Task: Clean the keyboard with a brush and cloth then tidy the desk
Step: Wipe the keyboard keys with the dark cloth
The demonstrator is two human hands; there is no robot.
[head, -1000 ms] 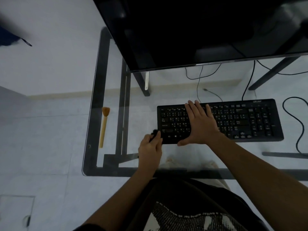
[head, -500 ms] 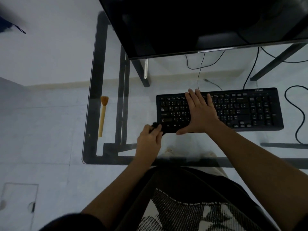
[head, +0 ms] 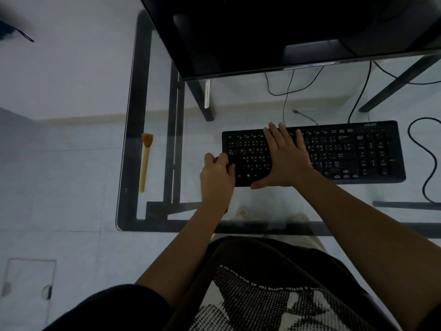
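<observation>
A black keyboard lies on the glass desk, under the monitor. My right hand rests flat on its left-middle keys with the fingers straight. My left hand is at the keyboard's left end, fingers curled round a small dark cloth that presses on the leftmost keys; most of the cloth is hidden by the hand. A wooden brush with tan bristles lies by itself near the desk's left edge, bristles pointing away from me.
A large dark monitor overhangs the back of the desk. Black cables loop on the right of the keyboard. The desk's black frame shows through the glass. My lap is at the desk's front edge.
My left hand has slid from the keyboard's front-left corner up onto its left edge with the cloth. My right hand has stayed flat on the keys.
</observation>
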